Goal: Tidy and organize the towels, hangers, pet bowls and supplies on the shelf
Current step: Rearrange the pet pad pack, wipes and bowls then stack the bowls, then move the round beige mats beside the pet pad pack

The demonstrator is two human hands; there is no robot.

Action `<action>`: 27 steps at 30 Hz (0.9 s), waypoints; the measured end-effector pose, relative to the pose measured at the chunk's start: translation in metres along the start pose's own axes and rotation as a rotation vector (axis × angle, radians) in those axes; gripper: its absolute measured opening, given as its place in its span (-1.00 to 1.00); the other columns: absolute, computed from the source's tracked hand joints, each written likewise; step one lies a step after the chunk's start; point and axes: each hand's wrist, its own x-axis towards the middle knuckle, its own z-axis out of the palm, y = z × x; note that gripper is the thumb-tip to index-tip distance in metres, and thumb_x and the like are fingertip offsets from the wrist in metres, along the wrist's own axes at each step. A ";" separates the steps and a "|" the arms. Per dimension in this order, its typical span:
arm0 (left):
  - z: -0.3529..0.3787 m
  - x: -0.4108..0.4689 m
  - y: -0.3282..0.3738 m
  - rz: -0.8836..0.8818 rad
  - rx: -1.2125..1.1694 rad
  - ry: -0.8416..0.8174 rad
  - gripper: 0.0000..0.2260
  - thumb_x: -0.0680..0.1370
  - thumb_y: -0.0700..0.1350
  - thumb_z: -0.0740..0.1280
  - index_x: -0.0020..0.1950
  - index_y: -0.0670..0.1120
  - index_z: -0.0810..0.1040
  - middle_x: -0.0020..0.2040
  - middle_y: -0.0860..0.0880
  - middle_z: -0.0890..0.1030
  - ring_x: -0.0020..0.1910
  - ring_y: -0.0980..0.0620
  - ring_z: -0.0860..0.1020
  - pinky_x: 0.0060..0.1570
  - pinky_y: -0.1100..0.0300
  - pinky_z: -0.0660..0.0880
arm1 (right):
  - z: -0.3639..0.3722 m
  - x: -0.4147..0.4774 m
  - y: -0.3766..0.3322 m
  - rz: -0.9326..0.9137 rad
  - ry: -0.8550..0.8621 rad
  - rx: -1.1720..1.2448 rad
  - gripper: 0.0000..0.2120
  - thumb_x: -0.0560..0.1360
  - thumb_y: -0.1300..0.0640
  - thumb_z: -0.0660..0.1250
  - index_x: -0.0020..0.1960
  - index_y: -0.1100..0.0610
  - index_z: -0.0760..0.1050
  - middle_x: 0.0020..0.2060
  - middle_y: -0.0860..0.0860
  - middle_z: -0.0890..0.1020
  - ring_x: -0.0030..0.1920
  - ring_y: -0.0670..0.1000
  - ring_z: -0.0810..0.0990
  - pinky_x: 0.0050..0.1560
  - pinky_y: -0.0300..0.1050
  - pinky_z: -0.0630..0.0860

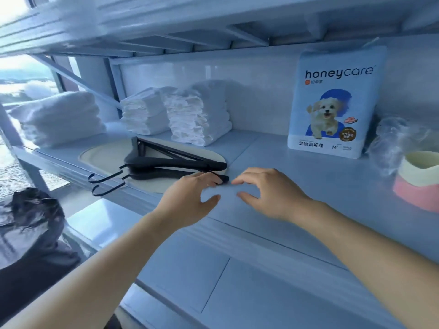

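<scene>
Pale shelf [297, 176], black hangers [175, 163] stretched left to right, hooks leftward; left grip [187, 193] unclenched, touching right tip; right grip [268, 193] unclenched, empty, just beside.

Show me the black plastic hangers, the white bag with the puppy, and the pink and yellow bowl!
black plastic hangers [175, 163]: head view, upper hanger's arm
white bag with the puppy [332, 103]: head view, printed front
pink and yellow bowl [418, 174]: head view, yellow upper wall
</scene>
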 end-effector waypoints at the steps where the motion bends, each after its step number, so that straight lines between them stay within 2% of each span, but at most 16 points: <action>1: -0.007 -0.006 -0.014 -0.012 0.009 0.001 -0.74 0.48 0.02 0.33 0.17 0.13 0.50 0.03 0.23 0.56 0.06 0.18 0.51 0.02 0.16 0.49 | 0.008 0.008 -0.010 -0.013 0.001 0.007 -0.74 0.51 0.02 0.29 0.19 -0.01 0.52 0.09 -0.13 0.56 0.09 -0.04 0.51 0.09 -0.09 0.45; 8: -0.046 -0.038 -0.089 -0.096 0.071 0.029 -0.77 0.50 0.01 0.32 0.16 0.12 0.51 0.04 0.20 0.56 0.04 0.14 0.52 0.00 0.11 0.50 | 0.055 0.055 -0.069 -0.065 -0.001 0.047 -0.78 0.50 0.03 0.30 0.14 -0.02 0.54 0.09 -0.15 0.56 0.10 -0.09 0.51 0.09 -0.10 0.47; 12: -0.055 -0.044 -0.115 -0.112 0.083 0.029 -0.78 0.51 0.00 0.31 0.15 0.12 0.52 0.04 0.19 0.56 0.05 0.15 0.50 0.00 0.14 0.48 | 0.074 0.073 -0.082 -0.074 -0.037 0.038 -0.77 0.52 0.01 0.29 0.16 -0.02 0.53 0.10 -0.15 0.55 0.11 -0.11 0.48 0.02 -0.21 0.41; 18: -0.058 -0.031 -0.133 -0.077 0.070 0.057 -0.79 0.51 -0.01 0.31 0.14 0.11 0.53 0.04 0.21 0.54 0.05 0.18 0.48 -0.01 0.13 0.49 | 0.084 0.099 -0.079 -0.069 -0.045 0.034 -0.75 0.50 0.02 0.30 0.17 -0.01 0.52 0.11 -0.13 0.56 0.14 -0.08 0.49 0.10 -0.09 0.47; 22: -0.056 -0.009 -0.139 -0.042 0.070 0.080 -0.81 0.51 -0.03 0.31 0.11 0.11 0.54 0.06 0.19 0.53 0.04 0.15 0.49 -0.06 0.19 0.47 | 0.088 0.117 -0.068 -0.067 -0.028 0.035 -0.73 0.49 0.06 0.32 0.19 0.02 0.52 0.10 -0.11 0.55 0.15 -0.06 0.48 0.14 -0.10 0.44; 27: -0.046 0.028 -0.151 0.003 0.134 0.050 -0.75 0.50 -0.01 0.34 0.17 0.11 0.52 0.17 0.13 0.49 0.19 0.07 0.43 0.06 0.17 0.43 | 0.089 0.139 -0.050 -0.057 -0.002 0.002 -0.59 0.49 0.05 0.34 0.32 0.02 0.42 0.26 -0.11 0.46 0.26 -0.07 0.39 0.19 -0.23 0.32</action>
